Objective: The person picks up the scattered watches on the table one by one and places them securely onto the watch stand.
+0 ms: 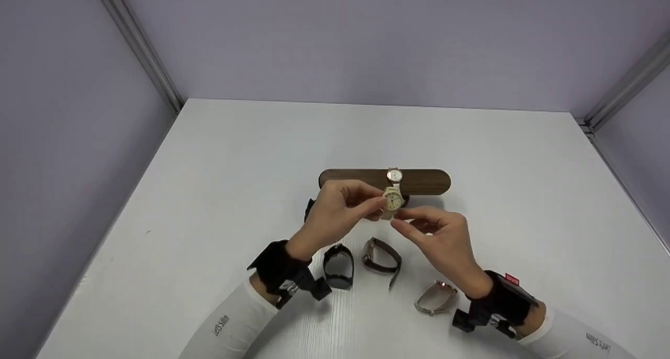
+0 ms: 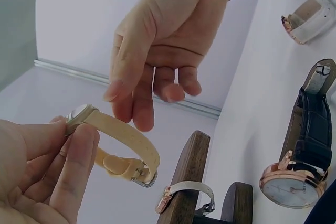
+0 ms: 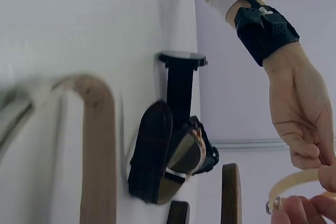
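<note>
Cream watch (image 1: 392, 199) in left hand (image 1: 335, 212), just before wooden stand (image 1: 419, 181)

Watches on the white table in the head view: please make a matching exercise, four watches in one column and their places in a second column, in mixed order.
Column one:
1. beige-strap watch
2. black watch
3. brown-strap watch
4. rose-gold watch with pale strap

Column two:
A. lies on the table beside the right wrist
B. held up in front of the wooden stand
C. lies on the table beside the left wrist
D. lies on the table between the two forearms

Pairs: 1-B, 2-C, 3-D, 4-A
</note>
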